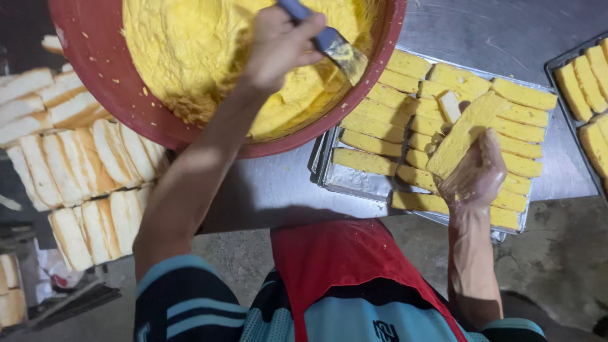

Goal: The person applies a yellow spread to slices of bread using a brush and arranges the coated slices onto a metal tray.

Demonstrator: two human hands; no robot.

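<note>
Red apron (335, 253) nearest, steel table (272, 190), concrete floor (557, 253), left grip (278, 44) clasping brush (329, 43), right grip (476, 174) pinching bread slice (465, 133)

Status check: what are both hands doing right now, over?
Left hand grips spreader in yellow batter bowl. Right hand holds coated bread slice over tray. Nothing blocking.

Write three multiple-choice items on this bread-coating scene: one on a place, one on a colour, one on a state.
1. Where does the metal tray of coated slices lie?
A. right of the bowl
B. inside the bowl
C. on the floor

2. What colour is the big bowl?
A. blue
B. red
C. white

3. What does the right hand hold?
A. nothing
B. a cup
C. a coated bread slice

Key: 1 A, the tray sits beside the bowl's right rim; 2 B, its rim is red; 3 C, the fingers grip the slice, while the left hand holds a spatula.
</note>
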